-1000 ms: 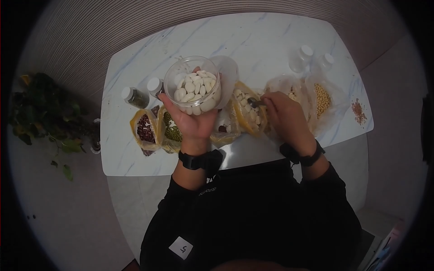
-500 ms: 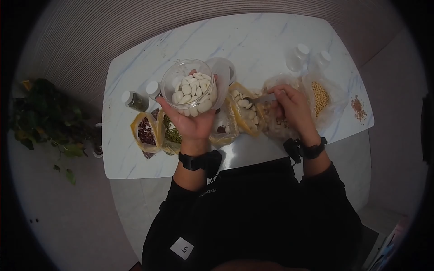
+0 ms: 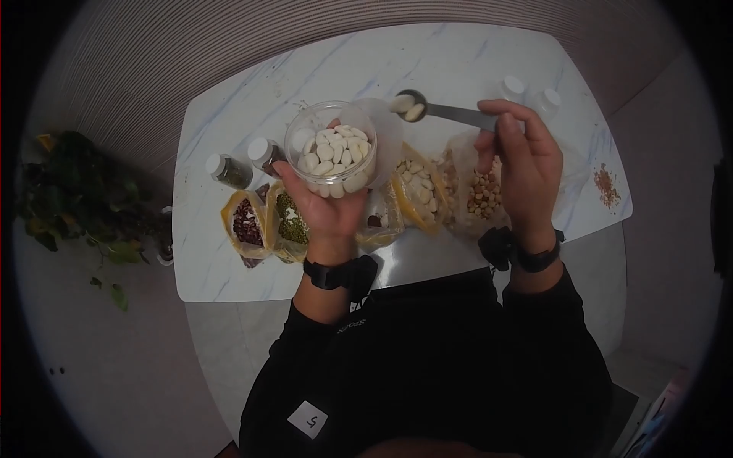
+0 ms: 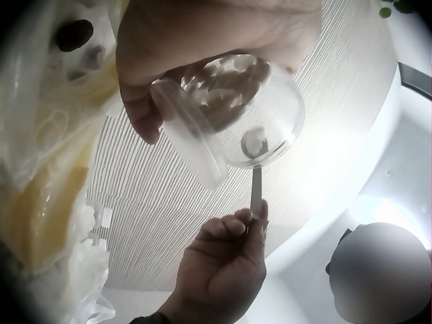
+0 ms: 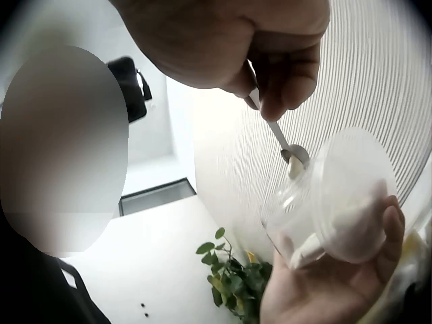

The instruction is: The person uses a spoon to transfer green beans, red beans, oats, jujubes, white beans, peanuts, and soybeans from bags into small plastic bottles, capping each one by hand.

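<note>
My left hand (image 3: 332,217) holds a clear plastic jar (image 4: 287,115) of flat white beans (image 3: 336,153), tilted, its palm beneath. A translucent lid (image 4: 192,138) is held in the same hand, against the jar's side. My right hand (image 3: 531,164) pinches the handle of a metal spoon (image 3: 458,114) between thumb and fingers. A few white beans (image 3: 413,112) lie in the spoon's bowl, raised above the table. In the right wrist view the spoon (image 5: 278,135) is right at the jar's mouth. Below the hands sits an opened bag of white beans (image 3: 420,195).
Opened bags of red beans (image 3: 247,221), green beans (image 3: 290,221) and tan-brown beans (image 3: 483,195) line the table's near side. Two filled bottles with white caps (image 3: 233,172) stand left, two clear bottles (image 3: 546,103) at back right. Brown grains (image 3: 605,187) lie loose at the right edge.
My right hand has lifted the spoon out of the white bean bag, up and to the right, with beans in it. The jar in my left hand has shifted slightly right.
</note>
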Demonstrator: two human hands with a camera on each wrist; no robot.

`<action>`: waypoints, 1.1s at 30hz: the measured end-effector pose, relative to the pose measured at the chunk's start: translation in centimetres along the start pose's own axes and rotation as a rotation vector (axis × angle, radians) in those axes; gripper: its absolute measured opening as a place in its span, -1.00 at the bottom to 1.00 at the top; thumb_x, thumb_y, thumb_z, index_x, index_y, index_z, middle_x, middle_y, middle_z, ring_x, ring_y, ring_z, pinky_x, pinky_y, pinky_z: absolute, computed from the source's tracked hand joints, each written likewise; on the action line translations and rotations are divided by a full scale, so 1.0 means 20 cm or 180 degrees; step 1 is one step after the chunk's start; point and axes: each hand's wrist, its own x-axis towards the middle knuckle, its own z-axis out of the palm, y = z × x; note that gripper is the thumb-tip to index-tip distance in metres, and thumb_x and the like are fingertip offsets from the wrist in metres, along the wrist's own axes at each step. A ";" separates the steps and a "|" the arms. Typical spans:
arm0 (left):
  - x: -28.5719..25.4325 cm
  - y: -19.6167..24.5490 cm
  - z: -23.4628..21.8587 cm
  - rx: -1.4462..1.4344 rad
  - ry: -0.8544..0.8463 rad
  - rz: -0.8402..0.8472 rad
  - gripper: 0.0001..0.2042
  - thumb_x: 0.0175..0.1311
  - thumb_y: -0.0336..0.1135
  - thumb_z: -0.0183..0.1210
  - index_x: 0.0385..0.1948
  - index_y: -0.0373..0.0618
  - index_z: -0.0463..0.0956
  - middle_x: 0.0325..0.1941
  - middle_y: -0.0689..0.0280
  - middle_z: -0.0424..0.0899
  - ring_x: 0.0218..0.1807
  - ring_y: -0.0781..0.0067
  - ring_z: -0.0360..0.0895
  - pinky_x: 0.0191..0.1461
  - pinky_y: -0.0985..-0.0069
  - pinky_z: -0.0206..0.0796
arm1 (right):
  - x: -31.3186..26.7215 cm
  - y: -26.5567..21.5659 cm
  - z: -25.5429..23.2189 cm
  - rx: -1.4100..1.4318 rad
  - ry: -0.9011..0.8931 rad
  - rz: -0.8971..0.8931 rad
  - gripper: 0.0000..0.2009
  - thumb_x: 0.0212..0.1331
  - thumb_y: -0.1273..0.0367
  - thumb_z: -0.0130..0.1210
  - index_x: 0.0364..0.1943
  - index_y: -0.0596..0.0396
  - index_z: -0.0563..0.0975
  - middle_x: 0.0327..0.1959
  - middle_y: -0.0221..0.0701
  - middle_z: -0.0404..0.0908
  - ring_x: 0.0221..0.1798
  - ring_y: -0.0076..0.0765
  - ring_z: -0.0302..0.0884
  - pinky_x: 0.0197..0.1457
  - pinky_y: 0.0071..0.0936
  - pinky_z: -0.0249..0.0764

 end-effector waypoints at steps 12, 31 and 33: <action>0.02 0.04 -0.05 -0.0353 -0.0149 -0.0181 -0.07 0.20 0.53 -0.30 0.37 -0.14 0.11 0.38 0.13 0.28 0.38 -0.15 0.21 0.31 -0.21 0.13 | -0.05 -0.02 0.00 -0.1997 -0.0357 -0.0831 -0.83 0.20 0.52 0.10 -0.14 0.12 0.59 -0.42 -0.32 0.53 -0.40 -0.25 0.51 -0.37 -0.42 0.45; -0.07 -0.03 0.01 -0.1186 -0.0713 -0.0709 -0.15 0.21 0.50 -0.24 0.34 -0.01 0.19 0.34 0.15 0.35 0.33 -0.06 0.29 0.37 -0.05 0.14 | -0.07 0.26 0.10 0.0166 -0.1530 0.0605 -0.09 0.15 0.11 0.26 0.42 0.17 -0.07 0.35 -0.11 0.24 0.29 -0.15 0.31 0.34 -0.25 0.29; -0.08 -0.04 0.00 -0.1642 -0.1113 -0.0763 -0.15 0.22 0.50 -0.25 0.33 -0.05 0.19 0.34 0.13 0.35 0.33 0.01 0.30 0.38 0.02 0.17 | -0.11 0.32 0.18 0.0384 -0.1459 0.0571 -0.06 0.13 0.13 0.28 0.43 0.15 -0.10 0.37 -0.09 0.20 0.31 -0.14 0.30 0.34 -0.25 0.28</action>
